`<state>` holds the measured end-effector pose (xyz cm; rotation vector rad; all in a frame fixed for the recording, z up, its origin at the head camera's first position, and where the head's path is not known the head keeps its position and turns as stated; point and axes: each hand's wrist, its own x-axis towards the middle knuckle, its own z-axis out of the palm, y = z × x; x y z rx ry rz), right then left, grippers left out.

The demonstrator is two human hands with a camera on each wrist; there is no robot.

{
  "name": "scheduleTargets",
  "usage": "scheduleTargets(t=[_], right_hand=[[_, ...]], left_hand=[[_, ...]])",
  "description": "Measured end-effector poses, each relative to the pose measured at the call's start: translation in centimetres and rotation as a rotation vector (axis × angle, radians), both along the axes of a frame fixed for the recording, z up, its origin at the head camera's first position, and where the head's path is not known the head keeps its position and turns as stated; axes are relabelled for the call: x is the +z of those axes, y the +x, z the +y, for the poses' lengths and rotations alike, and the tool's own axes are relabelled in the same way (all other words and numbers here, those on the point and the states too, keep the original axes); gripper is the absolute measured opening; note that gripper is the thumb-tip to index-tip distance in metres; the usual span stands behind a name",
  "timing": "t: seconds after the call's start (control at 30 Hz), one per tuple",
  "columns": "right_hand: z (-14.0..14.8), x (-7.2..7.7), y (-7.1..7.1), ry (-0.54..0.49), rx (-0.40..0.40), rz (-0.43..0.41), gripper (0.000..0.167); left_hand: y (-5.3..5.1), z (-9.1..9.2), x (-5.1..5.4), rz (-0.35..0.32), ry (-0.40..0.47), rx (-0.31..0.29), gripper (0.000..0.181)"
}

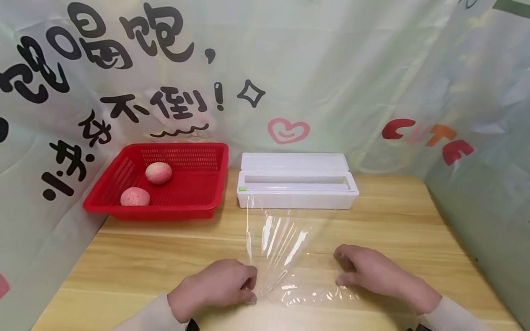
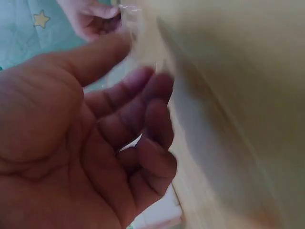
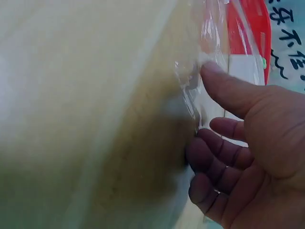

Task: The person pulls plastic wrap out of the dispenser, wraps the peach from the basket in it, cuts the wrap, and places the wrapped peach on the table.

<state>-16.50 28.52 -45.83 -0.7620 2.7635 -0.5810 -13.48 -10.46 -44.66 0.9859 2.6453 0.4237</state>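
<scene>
A sheet of clear plastic wrap (image 1: 287, 255) runs from a white dispenser box (image 1: 296, 199) toward me over the wooden table, with creases fanning toward its left front corner. My left hand (image 1: 224, 283) is at that corner, its fingers loosely bent and a gap between thumb and fingertips; film shows by the thumb in the left wrist view. By the sheet's right front edge is my right hand (image 1: 373, 271). Its thumb (image 3: 221, 86) stands apart from the bent fingers, with the wrap's wrinkled edge beside it. Exact contact with the film is hard to make out.
A red plastic basket (image 1: 156, 214) stands at the back left, holding two pinkish round objects, one farther back (image 1: 159, 172) and one nearer (image 1: 135, 197). The box's lid (image 1: 294, 161) is raised. Printed fabric (image 1: 339, 90) hangs behind the table and at both sides.
</scene>
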Motion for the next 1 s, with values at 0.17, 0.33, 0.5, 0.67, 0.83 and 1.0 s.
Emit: scheduleTargets(t=[0.17, 0.33, 0.5, 0.67, 0.83, 1.0], right_hand=[[0.1, 0.1, 1.4, 0.033, 0.026, 0.010, 0.043], [0.5, 0.0, 2.4, 0.003, 0.106, 0.034, 0.041], [0.9, -0.3, 3.1, -0.051, 0.154, 0.009, 0.042], [1.1, -0.4, 3.2, -0.039, 0.169, 0.037, 0.039], [1.0, -0.2, 3.5, -0.054, 0.190, 0.074, 0.036], [0.7, -0.1, 4.0, -0.084, 0.238, 0.088, 0.034]], left_hand=[[1.2, -0.8, 0.0, -0.014, -0.021, -0.018, 0.032], [1.2, -1.4, -0.6, 0.029, 0.022, -0.049, 0.032], [1.2, -1.7, -1.0, 0.062, 0.055, -0.096, 0.032], [1.2, -1.5, -0.7, 0.071, 0.043, -0.047, 0.030], [1.3, -0.8, -0.5, 0.107, 0.044, 0.001, 0.032], [1.3, -0.2, -0.9, 0.217, 0.016, -0.026, 0.024]])
